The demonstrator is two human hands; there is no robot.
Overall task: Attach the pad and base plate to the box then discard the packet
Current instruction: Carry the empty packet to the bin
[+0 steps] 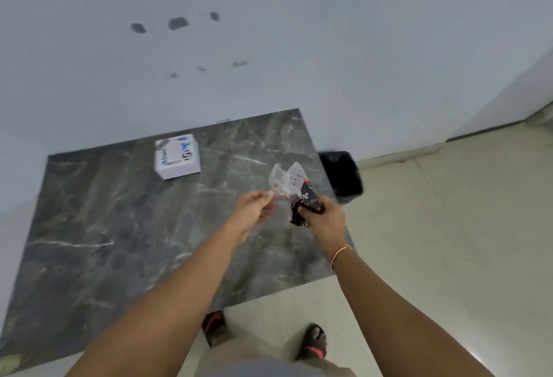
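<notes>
- Bottom of frame: two feet in sandals (pixel 311 343) on the pale tiled floor (pixel 449 227); the person stands at the near edge of the desk (pixel 119 227), a dark marbled top.
- Both forearms reach up toward centre frame. A thin band (pixel 339 254) sits on the right wrist.
- Right hand (pixel 324 221), centre right: fingers closed around the dark printed end of the packet (pixel 302 197), gripping it above the desk's right edge.
- Left hand (pixel 254 206), just left of it: thumb and fingertips pinched on the clear plastic part of the same packet. The clear part fans upward between the two hands.
- Contents of the packet: blurred; cannot tell whether the pad or base plate is inside or out. Neither is seen on the desk.
- Upper left of the desk: white box (pixel 177 156) with printed labels, lying flat, well apart from the hands.
- Beyond the desk's right edge, on the floor by the wall: black bin (pixel 344 176).
- Judgement: step in hand looks like opening or emptying the packet; attachment not begun, or else only discarding is left.
- Next move calls for either drawing the parts out and carrying them to the box, or a short reach right to the bin.
</notes>
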